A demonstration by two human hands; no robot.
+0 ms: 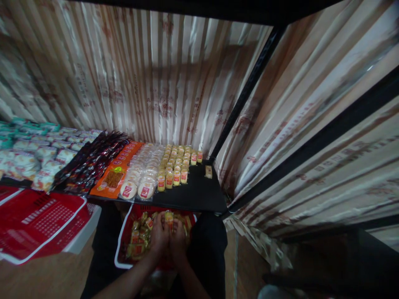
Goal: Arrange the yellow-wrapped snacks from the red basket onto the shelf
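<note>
Below the black flat shelf (pixel 199 195), gold-wrapped packets (pixel 136 250) remain loose in a white-rimmed red plastic basket (pixel 128 228); left hand (pixel 160 235) and right hand (pixel 177 236) jointly grasp one yellow-wrapped packet (pixel 168 216) there. Yellow oblong packets (pixel 169 178) already line the shelf's right part. On its left: dark glossy packets (pixel 77 170), an orange flat pouch (pixel 107 182). A black post (pixel 243 99) at its right corner may limit reach.

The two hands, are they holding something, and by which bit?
The left hand and right hand seem to hold a yellow packet between them, by its sides; exactly where each finger presses is too blurry to tell.
</note>
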